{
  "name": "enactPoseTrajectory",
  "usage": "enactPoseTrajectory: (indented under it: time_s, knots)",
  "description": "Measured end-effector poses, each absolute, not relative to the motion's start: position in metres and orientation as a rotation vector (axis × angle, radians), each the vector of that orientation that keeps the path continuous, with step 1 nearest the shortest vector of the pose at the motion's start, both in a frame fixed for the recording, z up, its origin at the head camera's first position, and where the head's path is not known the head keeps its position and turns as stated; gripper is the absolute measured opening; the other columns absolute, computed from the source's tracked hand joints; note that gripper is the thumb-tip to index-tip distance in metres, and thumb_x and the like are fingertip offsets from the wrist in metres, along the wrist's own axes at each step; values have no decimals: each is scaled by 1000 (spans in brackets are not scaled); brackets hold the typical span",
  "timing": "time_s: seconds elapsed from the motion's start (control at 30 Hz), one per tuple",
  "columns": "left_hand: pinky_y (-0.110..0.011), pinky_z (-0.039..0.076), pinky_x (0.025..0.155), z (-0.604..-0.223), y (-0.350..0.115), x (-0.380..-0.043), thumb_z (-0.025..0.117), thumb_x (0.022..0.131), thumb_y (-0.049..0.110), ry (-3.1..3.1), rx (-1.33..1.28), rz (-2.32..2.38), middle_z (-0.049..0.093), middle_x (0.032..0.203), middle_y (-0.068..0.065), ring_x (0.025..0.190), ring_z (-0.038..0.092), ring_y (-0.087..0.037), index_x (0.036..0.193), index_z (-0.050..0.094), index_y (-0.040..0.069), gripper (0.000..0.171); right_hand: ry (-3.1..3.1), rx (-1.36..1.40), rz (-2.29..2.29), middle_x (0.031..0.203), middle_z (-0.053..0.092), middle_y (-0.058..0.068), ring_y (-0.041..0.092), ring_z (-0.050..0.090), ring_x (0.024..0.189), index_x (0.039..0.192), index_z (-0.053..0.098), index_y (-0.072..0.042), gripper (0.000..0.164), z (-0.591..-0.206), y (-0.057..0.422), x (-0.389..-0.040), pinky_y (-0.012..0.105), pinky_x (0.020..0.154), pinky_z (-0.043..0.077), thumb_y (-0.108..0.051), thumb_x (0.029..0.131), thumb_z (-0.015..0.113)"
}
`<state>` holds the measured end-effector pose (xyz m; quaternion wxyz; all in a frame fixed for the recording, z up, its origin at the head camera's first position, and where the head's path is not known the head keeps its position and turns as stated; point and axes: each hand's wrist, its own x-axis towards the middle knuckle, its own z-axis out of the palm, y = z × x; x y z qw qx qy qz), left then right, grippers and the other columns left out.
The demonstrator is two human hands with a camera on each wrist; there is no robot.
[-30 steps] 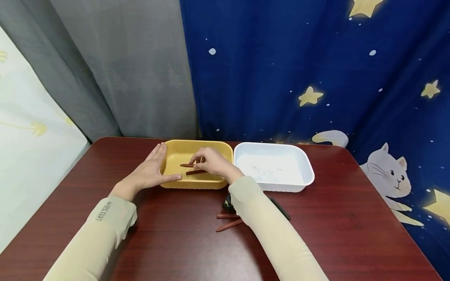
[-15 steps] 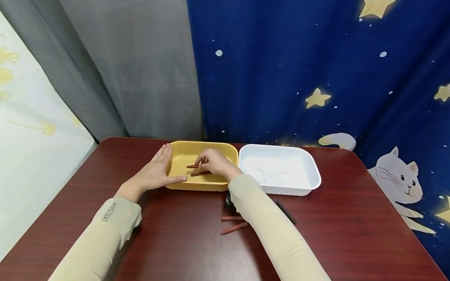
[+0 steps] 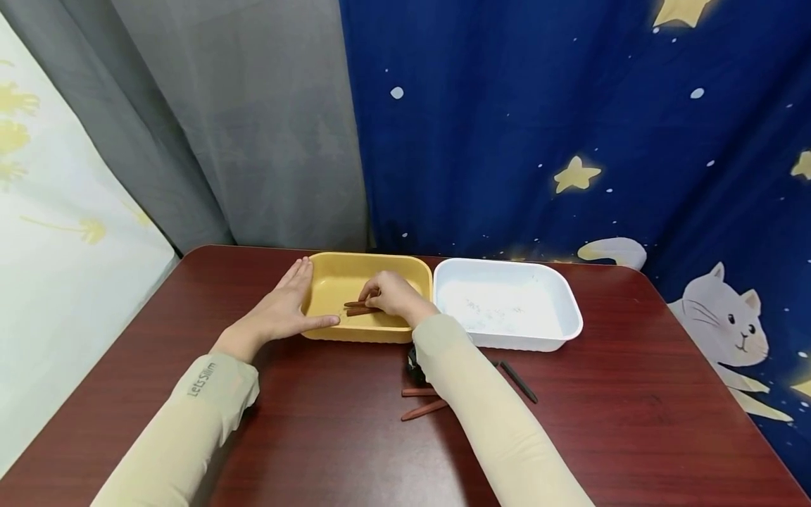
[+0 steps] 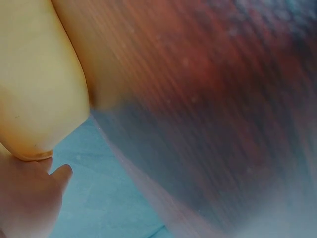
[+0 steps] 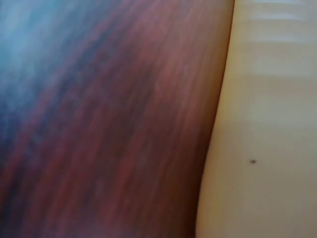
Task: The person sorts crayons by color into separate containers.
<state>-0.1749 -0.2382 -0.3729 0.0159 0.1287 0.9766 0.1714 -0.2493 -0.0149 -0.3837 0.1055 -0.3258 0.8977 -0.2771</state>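
Note:
A yellow tray (image 3: 370,332) stands near the table's back edge. My left hand (image 3: 272,310) rests against its left end, fingers straight along the outside and thumb at the front rim. Inside the tray, my right hand (image 3: 394,294) pinches a reddish-brown pencil-like stick (image 3: 352,304) between thumb and fingertips. Just below that one lies a second brown stick (image 3: 361,311), partly covered by the hand. In the left wrist view, the tray wall (image 4: 39,74) shows with part of my left hand (image 4: 27,198). The right wrist view has only the blurred tray side (image 5: 262,124) and table.
A white tray (image 3: 507,341) with faint marks on its bottom adjoins the yellow one. In front lie two brown sticks (image 3: 423,410), a dark stick (image 3: 519,382) and a black object (image 3: 415,366), partly hidden by the right sleeve. Curtains hang behind the table (image 3: 329,436).
My right hand has brought the pinched stick down towards the one lying in the tray, so the gap between them has narrowed. The left hand stays at the tray; the head view has shifted slightly.

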Motion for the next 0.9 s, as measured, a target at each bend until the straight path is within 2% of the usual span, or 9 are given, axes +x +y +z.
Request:
enactPoseTrajectory:
  time_s: [0.27,0.5,0.73,0.9]
  knots:
    - [-48,11,114,-373,-238,-176,54,68,78,3033,391,537,-4,155,-13,144,-3,-29,147,-1,0,125,2632,-954,-810,99,69,0,15,57,98,88,75,-15,12,-383,-14,-249,28,90,44,-9,85,65]
    - [-47,12,115,-373,-237,-174,55,69,77,3039,380,541,-4,156,-12,144,-4,-26,148,0,1,123,2649,-1036,-823,98,68,-1,13,58,91,92,73,-14,11,-380,-13,-246,25,84,45,-12,87,64]
    - [-48,13,114,-373,-236,-176,56,69,76,3052,416,539,0,155,-17,143,-1,-30,147,1,-2,123,2709,-1138,-866,89,64,-2,10,55,79,97,72,-11,14,-372,-8,-243,21,73,45,-17,88,63]
    - [-48,13,114,-373,-238,-176,55,69,77,3053,408,536,-1,155,-16,144,-2,-29,147,1,-1,123,2692,-1184,-943,88,63,-2,10,55,79,97,72,-9,15,-361,-1,-236,20,72,45,-16,87,64]
